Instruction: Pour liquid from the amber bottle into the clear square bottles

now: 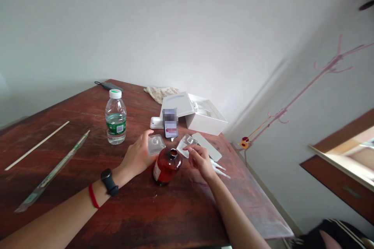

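An uncapped amber glass bottle (167, 167) with a pale label stands upright between my hands. My left hand (139, 152) is open, its thumb side close against the bottle's left; I cannot tell whether they touch. Just beyond that hand sits a clear square plastic piece (156, 145). To the bottle's right hovers my right hand (200, 160), fingers loosely bent and apart, with nothing visible in them. Another clear piece (183, 148) lies behind its fingertips. A phone (170, 124) leans upright behind the bottle.
A water bottle (116, 118) stands left, near a bare chopstick (37, 144) and a wrapped pair of chopsticks (55, 171). Behind are an open white box (206, 120), a cloth (160, 93) and a white case (156, 123). White-tipped droppers or tubes (220, 168) lie right. A pink coat rack (309, 79) leans beyond the table.
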Demonstrator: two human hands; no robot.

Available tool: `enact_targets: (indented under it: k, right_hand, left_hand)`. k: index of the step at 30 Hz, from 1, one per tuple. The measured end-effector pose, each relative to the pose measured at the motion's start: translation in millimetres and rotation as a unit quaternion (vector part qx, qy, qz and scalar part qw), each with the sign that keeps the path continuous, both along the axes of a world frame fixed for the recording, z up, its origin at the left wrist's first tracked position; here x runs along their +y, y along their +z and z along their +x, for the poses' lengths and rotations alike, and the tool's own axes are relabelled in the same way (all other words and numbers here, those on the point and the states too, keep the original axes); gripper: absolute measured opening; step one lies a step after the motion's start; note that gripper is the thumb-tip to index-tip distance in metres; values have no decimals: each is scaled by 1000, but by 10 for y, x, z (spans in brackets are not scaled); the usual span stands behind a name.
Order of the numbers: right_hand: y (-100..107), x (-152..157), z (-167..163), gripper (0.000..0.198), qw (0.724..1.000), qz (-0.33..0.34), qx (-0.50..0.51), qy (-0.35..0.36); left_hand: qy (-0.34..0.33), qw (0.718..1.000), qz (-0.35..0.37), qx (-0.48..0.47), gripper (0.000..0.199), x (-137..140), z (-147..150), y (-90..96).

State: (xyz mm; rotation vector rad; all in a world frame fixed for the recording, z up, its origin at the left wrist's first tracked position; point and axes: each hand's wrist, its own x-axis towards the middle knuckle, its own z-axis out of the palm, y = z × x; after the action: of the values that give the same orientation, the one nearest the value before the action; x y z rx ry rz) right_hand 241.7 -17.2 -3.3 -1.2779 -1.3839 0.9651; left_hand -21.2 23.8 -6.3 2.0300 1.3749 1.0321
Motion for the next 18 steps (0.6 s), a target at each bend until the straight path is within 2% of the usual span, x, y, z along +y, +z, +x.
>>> enact_targets:
  k: [5, 11, 18]
  right_hand:
    - [0, 11, 25, 49, 1000, 13, 15, -13]
    - [-30, 16, 26, 49, 1000, 15, 19, -9]
    - [-52, 16, 2, 44, 1000, 20, -7, 3]
  left_hand:
    - [-13, 1000, -13, -11, 89, -21, 3, 33]
    - [-19, 999, -13, -23, 88, -30, 24, 48]
    - [-50, 995, 10, -89, 83, 30, 58, -55]
